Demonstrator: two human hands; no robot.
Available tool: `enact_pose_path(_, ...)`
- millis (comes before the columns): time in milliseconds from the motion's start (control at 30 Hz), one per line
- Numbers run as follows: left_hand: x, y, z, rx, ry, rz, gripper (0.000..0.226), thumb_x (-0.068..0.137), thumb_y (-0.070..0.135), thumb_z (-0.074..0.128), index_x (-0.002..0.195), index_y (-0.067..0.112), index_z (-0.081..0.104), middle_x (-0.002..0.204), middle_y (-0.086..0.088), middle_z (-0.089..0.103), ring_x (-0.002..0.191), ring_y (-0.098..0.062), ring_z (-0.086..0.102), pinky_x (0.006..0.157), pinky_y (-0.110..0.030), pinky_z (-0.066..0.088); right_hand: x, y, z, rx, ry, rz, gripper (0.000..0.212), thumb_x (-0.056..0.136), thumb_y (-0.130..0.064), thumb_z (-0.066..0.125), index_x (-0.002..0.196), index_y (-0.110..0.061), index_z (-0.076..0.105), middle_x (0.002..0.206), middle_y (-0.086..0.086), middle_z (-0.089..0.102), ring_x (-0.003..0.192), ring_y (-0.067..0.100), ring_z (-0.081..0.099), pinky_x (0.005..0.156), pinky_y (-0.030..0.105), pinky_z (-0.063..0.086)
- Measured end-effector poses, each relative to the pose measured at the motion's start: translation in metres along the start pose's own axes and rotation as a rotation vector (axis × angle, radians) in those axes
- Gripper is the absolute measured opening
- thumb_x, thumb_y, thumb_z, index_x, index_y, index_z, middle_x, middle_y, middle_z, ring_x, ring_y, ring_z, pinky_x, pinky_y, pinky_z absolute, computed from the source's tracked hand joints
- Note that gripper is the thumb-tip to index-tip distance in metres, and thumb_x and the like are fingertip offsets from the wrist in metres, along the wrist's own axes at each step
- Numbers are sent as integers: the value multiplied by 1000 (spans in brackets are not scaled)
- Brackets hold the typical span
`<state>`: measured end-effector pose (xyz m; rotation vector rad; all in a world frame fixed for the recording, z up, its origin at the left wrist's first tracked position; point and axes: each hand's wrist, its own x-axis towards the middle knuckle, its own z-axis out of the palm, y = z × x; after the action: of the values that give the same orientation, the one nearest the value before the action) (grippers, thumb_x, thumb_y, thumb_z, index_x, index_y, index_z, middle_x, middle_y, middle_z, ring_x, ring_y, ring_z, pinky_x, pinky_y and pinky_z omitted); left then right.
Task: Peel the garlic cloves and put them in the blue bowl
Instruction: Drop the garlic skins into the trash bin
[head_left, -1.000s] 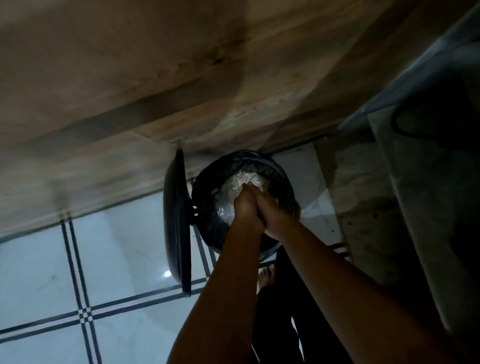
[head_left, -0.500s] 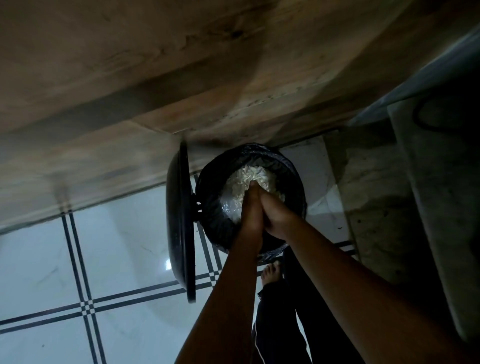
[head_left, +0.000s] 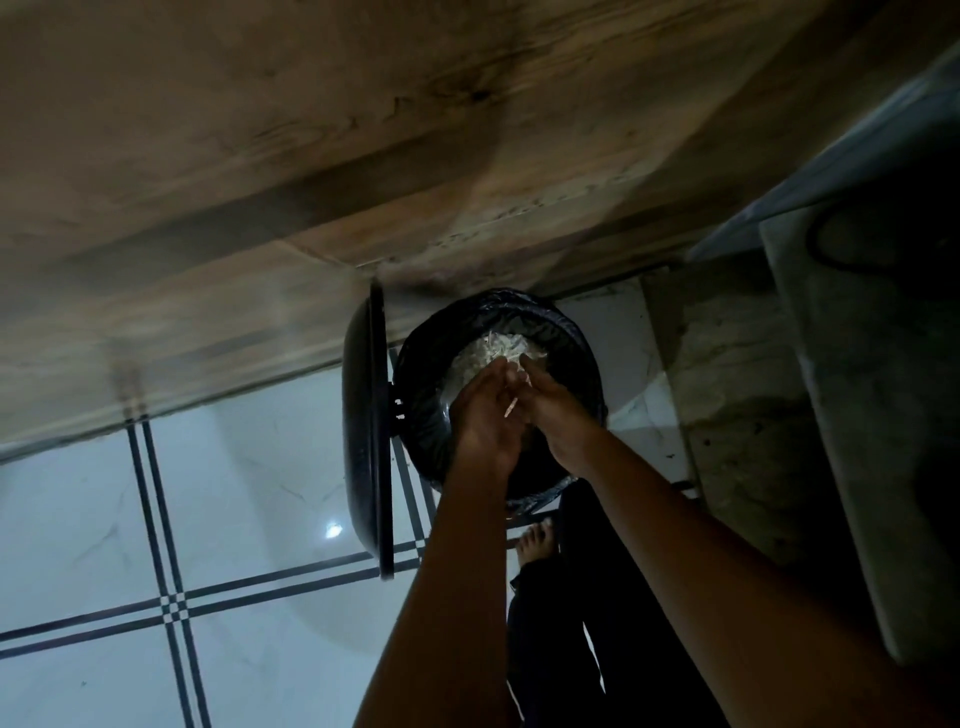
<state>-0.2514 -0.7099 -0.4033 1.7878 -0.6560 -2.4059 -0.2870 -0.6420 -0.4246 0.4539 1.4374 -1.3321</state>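
So the person is standing over a round black pedal bin lined with a black plastic bag (head_left: 431, 395), and its black lid (head_left: 366, 431) is standing open on the left side. Both hands are hovering right above the opening. The left hand (head_left: 485, 415) and the right hand (head_left: 558, 410) are sitting just beside each other with the fingers mostly straight and relaxed, neither one clenched around anything. A thin pale sliver of papery garlic skin (head_left: 511, 407) is showing between the palms, looking like it's dropping or clinging there; hard to say which in this light.

Inside the bin, a heap of whitish papery scraps (head_left: 488, 351) is lying on what looks like crinkled clear plastic.

As for progress: this is looking like the cleanup bit, i.e. dumping peels, so the peeling itself is probably done or mostly done. Can't confirm though, because the blue bowl and the garlic cloves aren't anywhere in view, so no telling whether the cloves are actually sitting in the bowl.

Around it all, a pale tiled floor with dark double lines (head_left: 171, 519) is running underneath, a brownish wall (head_left: 260, 156) is behind the bin, and the person's bare foot (head_left: 535, 543) is sitting by the bin's base.
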Motion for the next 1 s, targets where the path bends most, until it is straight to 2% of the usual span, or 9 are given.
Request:
enact_pose_path(100,-4,-7,-12,90,-97,-37,18,96,3,45,91,5,62,88,-7,68,74,-11,68,65,-20,56,-6,0,-9,62,-16,64,64,91,-40,53,147,-31,22,152,-2,30,139,19,27,107,38,22)
enact_pose_path(300,-19,0,-11,126,-58,-50,16,94,1,48,88,6,62,76,-3,71,70,-10,66,61,-18,55,-20,-8,-16,65,-85,142,60,85,-41,62,139,-30,40,144,-4,42,133,19,36,95,39,29)
enact_pose_path(433,-42,7,1,165,21,-30,16,96,4,46,87,7,59,80,-3,65,69,-11,61,55,-18,53,-42,-24,-16,120,-112,107,49,90,-23,60,136,-23,45,122,-1,55,107,14,49,97,37,35)
enact_pose_path(567,-87,16,14,413,119,108,19,98,6,43,108,7,58,97,-8,59,78,-16,56,64,-21,46,-98,-44,-21,120,24,32,35,94,-15,53,130,-13,51,124,8,56,122,26,49,101,43,38)
enact_pose_path(633,-122,23,23,478,103,155,14,97,10,48,103,8,60,102,-12,60,74,-16,56,60,-20,46,-143,-57,-26,157,123,-31,26,95,-8,49,121,-6,53,127,22,56,122,39,48,104,48,37)
enact_pose_path(700,-169,29,36,539,33,211,17,97,18,49,94,7,62,92,-7,64,72,-14,58,62,-20,47,-199,-70,-32,218,185,-118,15,96,-4,46,103,-9,58,112,23,62,107,42,57,96,50,43)
enact_pose_path(767,-219,28,53,583,-59,289,24,98,22,45,92,8,63,86,-2,64,78,-15,61,69,-23,48,-256,-83,-42,277,228,-220,14,95,-4,47,90,-13,56,88,9,63,83,23,61,80,37,49)
enact_pose_path(900,-323,10,94,639,-261,426,24,98,19,45,87,9,64,81,-3,64,72,-15,60,65,-23,47,-376,-96,-72,429,315,-422,13,94,-6,49,103,-9,57,90,7,64,85,22,62,79,32,49)
enact_pose_path(1000,-399,-25,126,709,-488,447,26,99,20,44,83,12,62,79,-2,63,69,-14,59,65,-23,47,-468,-88,-107,571,376,-609,12,94,-5,48,101,-9,57,82,6,63,67,17,61,63,26,51)
